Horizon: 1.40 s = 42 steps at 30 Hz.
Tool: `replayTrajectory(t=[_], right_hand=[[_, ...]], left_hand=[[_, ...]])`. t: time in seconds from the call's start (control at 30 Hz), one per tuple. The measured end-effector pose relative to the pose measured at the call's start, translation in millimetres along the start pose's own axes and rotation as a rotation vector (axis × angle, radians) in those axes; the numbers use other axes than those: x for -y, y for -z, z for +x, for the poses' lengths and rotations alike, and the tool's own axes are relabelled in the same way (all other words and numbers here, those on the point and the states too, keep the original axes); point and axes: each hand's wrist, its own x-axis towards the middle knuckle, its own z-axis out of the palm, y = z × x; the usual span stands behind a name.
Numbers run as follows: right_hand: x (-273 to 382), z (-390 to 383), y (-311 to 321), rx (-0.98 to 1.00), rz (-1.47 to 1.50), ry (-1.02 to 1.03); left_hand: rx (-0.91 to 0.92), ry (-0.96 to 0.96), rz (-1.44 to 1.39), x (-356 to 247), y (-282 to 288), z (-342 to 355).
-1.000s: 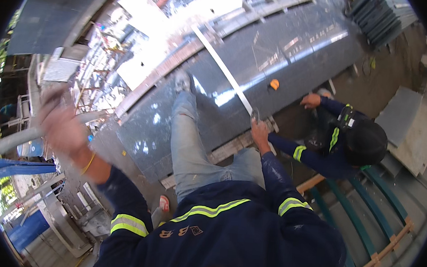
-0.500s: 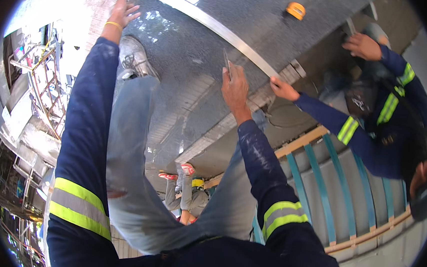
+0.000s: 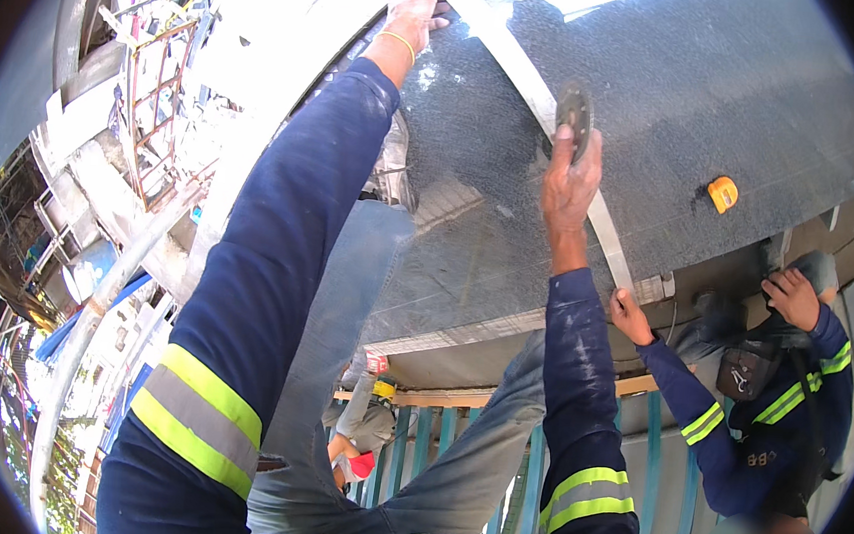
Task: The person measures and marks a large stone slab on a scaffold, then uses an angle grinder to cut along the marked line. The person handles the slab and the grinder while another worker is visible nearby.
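Note:
My left hand [image 3: 415, 17], a yellow band at its wrist, rests with fingers apart at the far end of a long flat metal straightedge [image 3: 510, 61] across a large dark grey stone slab [image 3: 700, 108]. Held in my right hand [image 3: 572, 183] is a round grey metal disc with small holes [image 3: 580, 110], raised beside the middle of the straightedge; its contact with the slab cannot be told. A co-worker's hand [image 3: 630, 313] is at the straightedge's near end. An orange tape measure [image 3: 722, 195] lies on the slab right of my right hand.
A crouching co-worker [image 3: 766, 414] in navy reflective workwear is at the right. Another person [image 3: 374, 434] with something yellow is below, between my legs, beside teal slats [image 3: 653, 456]. My shoe [image 3: 396, 149] is on the slab. Bright clutter, a metal frame [image 3: 154, 105] and a pole [image 3: 97, 311] fill the left.
My left hand has moved from the left onto the straightedge's far end. My right hand, still gripping the disc, has risen alongside the straightedge. The view has tilted and shifted.

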Motion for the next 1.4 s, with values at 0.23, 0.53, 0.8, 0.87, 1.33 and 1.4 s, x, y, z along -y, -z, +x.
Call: replayTrajectory(t=[0.23,0.53,0.8,0.87,1.33,1.4], right_hand=[[-15.0,31.3,-11.5,-0.065,0.02,-0.052],[-9.4,29.0,-14.1,-0.019,0.02,-0.105],[-15.7,29.9,-14.3,0.009,0.033,-0.117],[-21.0,31.6,-16.5,-0.019,-0.001,-0.079],[5.9,66.1,-18.4,0.134,0.024,-0.036],[6.3,83.2,-21.4,0.16,-0.023,0.052]], left_hand=[[0.008,0.059,-0.052,2.1,6.0,-1.1],[-0.007,0.017,-0.054,6.9,9.6,-1.7],[-0.034,0.042,-0.035,1.9,8.0,-3.4],[-0.032,0.036,-0.035,3.5,7.2,-2.4],[-0.499,-0.45,0.638,1.1,-4.2,-41.2],[-0.368,-0.646,1.196,3.1,-24.4,-76.2]])
